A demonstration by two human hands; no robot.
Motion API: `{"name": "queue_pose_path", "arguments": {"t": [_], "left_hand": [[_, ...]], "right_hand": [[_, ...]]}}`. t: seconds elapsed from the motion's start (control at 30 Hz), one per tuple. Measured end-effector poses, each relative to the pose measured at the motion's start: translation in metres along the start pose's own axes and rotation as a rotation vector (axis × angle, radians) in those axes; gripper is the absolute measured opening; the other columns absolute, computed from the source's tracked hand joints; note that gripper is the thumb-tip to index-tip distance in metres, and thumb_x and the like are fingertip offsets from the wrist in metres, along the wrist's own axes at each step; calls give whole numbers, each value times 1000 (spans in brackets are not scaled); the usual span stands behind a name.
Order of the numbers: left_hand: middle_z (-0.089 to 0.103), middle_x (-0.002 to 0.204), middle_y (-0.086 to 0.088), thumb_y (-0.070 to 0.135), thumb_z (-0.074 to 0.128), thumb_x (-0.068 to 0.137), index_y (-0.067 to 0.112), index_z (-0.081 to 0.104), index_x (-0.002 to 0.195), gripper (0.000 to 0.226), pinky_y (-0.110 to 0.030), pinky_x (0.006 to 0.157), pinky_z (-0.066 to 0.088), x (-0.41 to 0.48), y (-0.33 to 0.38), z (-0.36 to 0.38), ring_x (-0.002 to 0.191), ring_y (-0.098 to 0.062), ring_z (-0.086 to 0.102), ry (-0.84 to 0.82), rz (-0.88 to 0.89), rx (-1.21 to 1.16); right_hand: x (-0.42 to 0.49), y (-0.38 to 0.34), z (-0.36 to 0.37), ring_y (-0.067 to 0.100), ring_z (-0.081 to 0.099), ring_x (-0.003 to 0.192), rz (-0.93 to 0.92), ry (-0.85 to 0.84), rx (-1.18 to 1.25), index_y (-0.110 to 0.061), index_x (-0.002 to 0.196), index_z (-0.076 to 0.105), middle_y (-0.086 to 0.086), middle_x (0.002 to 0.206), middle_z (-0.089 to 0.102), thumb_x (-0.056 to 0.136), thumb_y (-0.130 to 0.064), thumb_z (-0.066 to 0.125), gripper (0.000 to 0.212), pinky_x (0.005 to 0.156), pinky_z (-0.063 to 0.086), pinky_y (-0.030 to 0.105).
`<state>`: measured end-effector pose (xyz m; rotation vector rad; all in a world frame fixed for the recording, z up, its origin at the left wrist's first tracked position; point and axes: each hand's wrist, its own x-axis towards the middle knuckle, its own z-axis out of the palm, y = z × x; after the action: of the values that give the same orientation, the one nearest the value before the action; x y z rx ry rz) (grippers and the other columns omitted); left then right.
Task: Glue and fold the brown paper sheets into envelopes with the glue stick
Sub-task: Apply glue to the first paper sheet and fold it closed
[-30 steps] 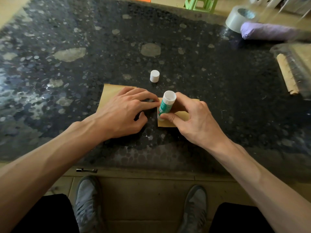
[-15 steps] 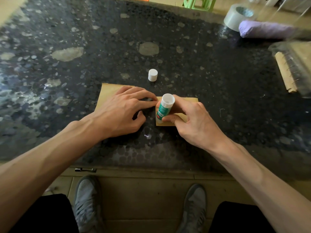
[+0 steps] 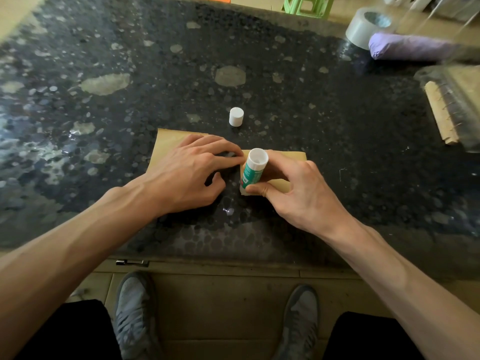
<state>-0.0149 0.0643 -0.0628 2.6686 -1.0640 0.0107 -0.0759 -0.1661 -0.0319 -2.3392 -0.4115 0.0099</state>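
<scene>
From my remote station I see the brown paper sheet [image 3: 168, 145] lying flat on the dark speckled counter [image 3: 337, 126], close to its near edge and about in the middle of that edge. The left hand [image 3: 187, 172] rests on the left half of the sheet with the palm down. Its fingers are stretched and a little spread and press on the paper, and they grip nothing. The index fingertip reaches to just beside the glue stick [image 3: 251, 170]. The right hand [image 3: 298, 193] is closed around the glue stick, with the thumb on the lower part of the tube and the other fingers curled behind it. The stick stands nearly upright, leaning a little, over the right half of the sheet. Its white end points up to the camera and its lower end is at the near edge of the paper. The thumb hides the tip, so I cannot tell if it touches the paper. The white cap [image 3: 236, 116] stands alone on the counter, just past the far edge of the sheet. At the far right corner of the counter there are a tape roll [image 3: 363, 29] and a purple roll [image 3: 407, 46], touching each other. Below the near edge I see two grey shoes [image 3: 135, 307] on the floor.
</scene>
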Motion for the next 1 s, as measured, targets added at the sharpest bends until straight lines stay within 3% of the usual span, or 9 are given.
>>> {"name": "queue_pose_path", "arguments": {"t": [0.2, 0.3, 0.4, 0.47, 0.57, 0.73, 0.9, 1.0], "left_hand": [[55, 146, 13, 28, 41, 86, 30, 63, 141, 59, -37, 119, 32, 0, 0, 0, 138, -13, 47, -8, 9, 13], [55, 146, 12, 28, 41, 86, 29, 64, 141, 59, -38, 119, 32, 0, 0, 0, 139, -13, 46, -1, 7, 15], [56, 146, 13, 29, 40, 86, 29, 64, 141, 60, -37, 119, 32, 0, 1, 1, 138, -13, 47, 6, 2, 7], [57, 145, 14, 28, 41, 86, 29, 63, 141, 60, -37, 119, 32, -1, 1, 1, 138, -13, 47, 9, -1, 4], [56, 146, 14, 30, 40, 86, 29, 63, 141, 60, -36, 120, 30, 0, 1, 0, 138, -13, 47, 5, 2, 6], [56, 147, 14, 29, 41, 86, 30, 63, 141, 60, -36, 119, 30, -1, 1, 0, 138, -12, 46, 12, 4, 3], [55, 148, 14, 28, 44, 87, 30, 62, 142, 58, -38, 120, 30, 0, 1, 0, 139, -12, 46, -1, 0, -1], [55, 147, 13, 32, 38, 87, 30, 63, 142, 59, -39, 120, 32, 0, 1, 0, 139, -13, 46, 3, 0, 0]], "right_hand": [[-1, 1, -4, -10, 62, 106, 7, -59, 33, -24, 130, 67, -27, 111, 64, 91, -22, 79, 41, 96, 47, 10], [0, 2, -9, -3, 68, 109, 67, -99, 205, -23, 117, 71, -16, 111, 74, 92, -18, 79, 27, 100, 53, 20], [2, 3, -19, 8, 74, 105, 66, 73, 440, -16, 112, 71, -4, 107, 78, 92, -9, 77, 22, 96, 56, 25], [5, 7, -22, 10, 74, 104, 63, 193, 384, -15, 115, 69, -3, 108, 77, 93, -10, 77, 24, 95, 58, 28], [7, 12, -16, 7, 72, 107, 85, 164, 251, -17, 121, 69, -8, 112, 75, 93, -17, 78, 29, 99, 58, 36], [6, 10, 2, 1, 67, 109, 56, 81, 90, -22, 124, 68, -14, 112, 73, 96, -22, 75, 28, 98, 53, 25], [4, 9, 5, 1, 62, 105, 61, 103, -36, -24, 122, 66, -11, 113, 72, 95, -32, 76, 30, 89, 42, 4], [3, 9, 3, 0, 61, 103, 61, 102, -54, -23, 120, 68, -9, 111, 73, 94, -34, 78, 30, 88, 40, 2]]}}
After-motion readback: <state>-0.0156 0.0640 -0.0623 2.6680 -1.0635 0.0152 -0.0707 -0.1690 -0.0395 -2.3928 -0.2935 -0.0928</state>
